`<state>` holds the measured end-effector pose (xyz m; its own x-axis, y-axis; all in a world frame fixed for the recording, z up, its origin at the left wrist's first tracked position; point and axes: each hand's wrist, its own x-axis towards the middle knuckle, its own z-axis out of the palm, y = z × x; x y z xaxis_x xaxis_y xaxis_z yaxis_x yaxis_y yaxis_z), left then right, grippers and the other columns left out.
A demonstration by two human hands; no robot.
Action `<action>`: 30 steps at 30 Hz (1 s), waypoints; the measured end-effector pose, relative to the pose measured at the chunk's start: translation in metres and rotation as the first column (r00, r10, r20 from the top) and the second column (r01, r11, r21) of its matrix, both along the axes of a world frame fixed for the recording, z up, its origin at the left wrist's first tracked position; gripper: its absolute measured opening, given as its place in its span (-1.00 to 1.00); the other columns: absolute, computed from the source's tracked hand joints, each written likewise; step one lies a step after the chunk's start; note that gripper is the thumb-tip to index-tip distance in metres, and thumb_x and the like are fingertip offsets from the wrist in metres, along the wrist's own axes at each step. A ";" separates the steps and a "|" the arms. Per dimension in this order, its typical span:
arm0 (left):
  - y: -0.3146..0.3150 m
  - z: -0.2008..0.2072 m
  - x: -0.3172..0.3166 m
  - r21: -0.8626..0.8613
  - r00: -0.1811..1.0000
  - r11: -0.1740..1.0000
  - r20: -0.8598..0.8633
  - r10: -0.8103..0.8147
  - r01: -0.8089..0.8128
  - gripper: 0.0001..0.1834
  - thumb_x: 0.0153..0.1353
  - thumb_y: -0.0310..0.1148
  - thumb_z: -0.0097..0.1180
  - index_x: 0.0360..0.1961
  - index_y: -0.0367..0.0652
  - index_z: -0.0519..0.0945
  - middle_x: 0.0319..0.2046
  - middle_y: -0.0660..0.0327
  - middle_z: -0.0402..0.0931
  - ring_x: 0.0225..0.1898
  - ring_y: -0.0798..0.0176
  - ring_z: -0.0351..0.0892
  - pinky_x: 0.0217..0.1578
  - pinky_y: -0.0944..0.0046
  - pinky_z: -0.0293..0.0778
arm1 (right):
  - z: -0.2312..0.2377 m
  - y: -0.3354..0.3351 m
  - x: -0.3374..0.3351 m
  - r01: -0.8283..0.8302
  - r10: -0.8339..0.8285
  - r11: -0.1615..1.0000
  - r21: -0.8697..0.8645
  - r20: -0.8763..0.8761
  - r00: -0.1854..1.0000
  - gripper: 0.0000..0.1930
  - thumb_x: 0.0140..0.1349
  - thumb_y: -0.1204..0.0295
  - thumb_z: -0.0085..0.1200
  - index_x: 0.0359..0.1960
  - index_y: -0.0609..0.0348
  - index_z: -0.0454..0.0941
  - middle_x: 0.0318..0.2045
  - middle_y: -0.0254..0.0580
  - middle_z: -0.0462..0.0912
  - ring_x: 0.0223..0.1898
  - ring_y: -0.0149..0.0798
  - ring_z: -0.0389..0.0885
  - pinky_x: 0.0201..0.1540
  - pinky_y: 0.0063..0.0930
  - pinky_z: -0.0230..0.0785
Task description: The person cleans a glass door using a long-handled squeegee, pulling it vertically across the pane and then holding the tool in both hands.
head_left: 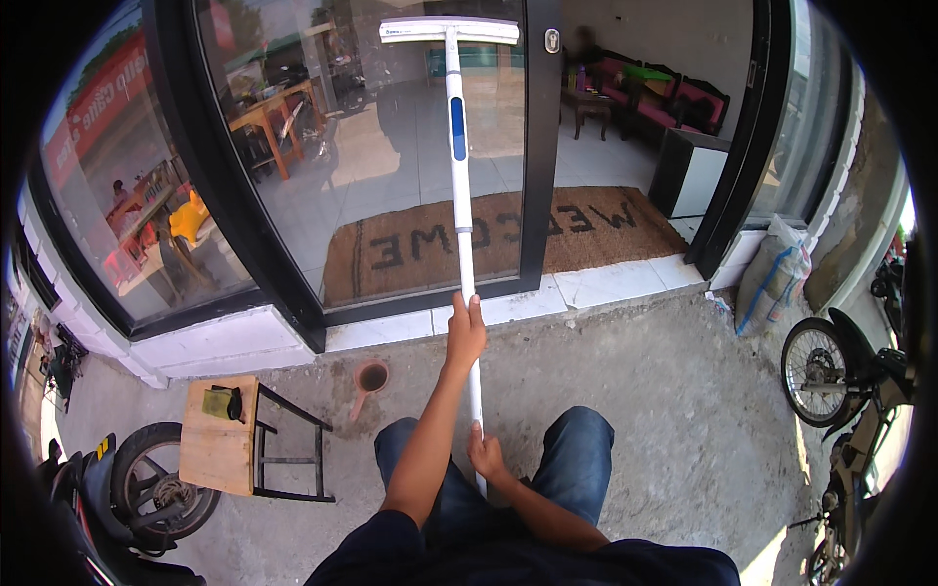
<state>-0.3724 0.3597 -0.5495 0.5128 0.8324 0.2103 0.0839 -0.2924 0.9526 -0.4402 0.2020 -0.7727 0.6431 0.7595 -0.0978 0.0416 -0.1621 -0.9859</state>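
A long white window squeegee [463,205] with a blue grip patch stands nearly upright in front of me. Its wide head [449,31] is up against or close to the sliding glass door [391,146]; contact is hard to tell. My left hand [467,330] is wrapped round the middle of the pole, thumb upward. Lower down, close to my knees, my right hand [486,455] grips the same pole near its bottom end. Through the glass, a brown doormat [606,234] lies on the tiled floor, partly behind the pole.
On the concrete at left are a wooden-topped stool [217,454] with a dark green item [224,402] and a pink dipper [369,379] of dark liquid. Motorcycles stand left [156,488] and right [826,376]. A filled sack [774,278] leans by the doorway. A tiled sill [508,305] edges the door.
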 end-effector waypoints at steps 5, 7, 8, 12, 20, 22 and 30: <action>-0.003 -0.039 -0.015 0.040 0.977 0.995 0.195 0.085 -0.094 -0.63 0.44 -0.10 -0.17 -0.05 -0.18 0.49 -0.66 0.26 0.36 -0.62 0.36 0.37 -0.54 0.30 0.27 | -0.008 -0.023 -0.030 0.079 -0.081 0.995 -0.058 -0.020 0.997 -0.39 0.47 0.02 -0.28 -0.73 0.12 0.27 -0.78 -0.43 0.29 -0.70 -0.51 0.24 -0.66 -0.46 0.10; -0.013 -0.025 -0.011 -0.068 0.968 0.998 0.250 0.018 -0.001 -0.63 0.43 -0.09 -0.13 -0.09 -0.20 0.48 -0.66 0.29 0.34 -0.63 0.40 0.36 -0.56 0.33 0.25 | -0.004 -0.027 -0.025 0.141 -0.141 0.988 -0.058 -0.006 0.990 -0.40 0.47 0.04 -0.26 -0.73 0.12 0.28 -0.78 -0.44 0.28 -0.70 -0.53 0.23 -0.66 -0.46 0.09; -0.015 -0.012 -0.008 -0.072 0.968 0.997 0.249 0.014 0.004 -0.63 0.43 -0.09 -0.13 -0.09 -0.20 0.48 -0.66 0.29 0.34 -0.63 0.40 0.36 -0.56 0.33 0.25 | 0.000 -0.025 -0.018 0.136 -0.136 0.991 -0.013 0.009 0.991 -0.41 0.47 0.04 -0.23 -0.73 0.13 0.29 -0.78 -0.45 0.28 -0.69 -0.53 0.23 -0.66 -0.46 0.08; -0.015 0.057 -0.005 -0.096 0.959 0.995 0.281 0.021 0.007 -0.64 0.41 -0.07 -0.08 -0.21 -0.19 0.45 -0.67 0.35 0.32 -0.68 0.45 0.32 -0.65 0.38 0.25 | 0.075 -0.012 -0.001 0.089 -0.089 0.995 0.046 -0.007 0.996 -0.43 0.41 0.03 -0.09 -0.69 0.19 0.34 -0.77 -0.44 0.31 -0.68 -0.52 0.25 -0.63 -0.46 0.12; -0.017 0.282 0.028 -0.219 0.936 0.975 0.350 0.038 0.042 -0.60 0.34 -0.01 0.05 -0.39 -0.12 0.36 -0.70 0.40 0.24 -0.73 0.52 0.26 -0.69 0.43 0.29 | 0.246 -0.014 0.048 0.209 -0.178 0.970 -0.121 0.227 0.958 -0.59 0.22 0.13 0.21 -0.54 0.24 0.47 -0.64 -0.20 0.47 -0.55 -0.23 0.48 -0.48 -0.25 0.31; -0.018 0.327 0.039 -0.342 0.941 0.938 0.334 0.062 0.059 -0.53 0.27 0.10 0.13 -0.49 -0.03 0.31 -0.73 0.43 0.18 -0.74 0.53 0.19 -0.70 0.42 0.24 | 0.284 -0.021 0.062 0.238 -0.159 0.952 -0.193 0.353 0.922 -0.61 0.15 0.13 0.27 -0.45 0.24 0.50 -0.51 -0.09 0.56 -0.41 -0.11 0.58 -0.38 -0.18 0.37; -0.021 0.471 0.056 -0.593 0.888 0.802 0.406 0.214 0.078 -0.49 0.20 0.11 0.21 -0.57 0.04 0.25 -0.76 0.45 0.10 -0.77 0.50 0.13 -0.71 0.40 0.17 | 0.448 -0.103 0.075 0.685 -0.538 0.722 -0.098 0.543 0.645 -0.10 -0.03 0.28 0.39 0.27 0.34 0.07 0.19 0.37 0.16 0.24 0.29 0.17 0.27 0.07 0.04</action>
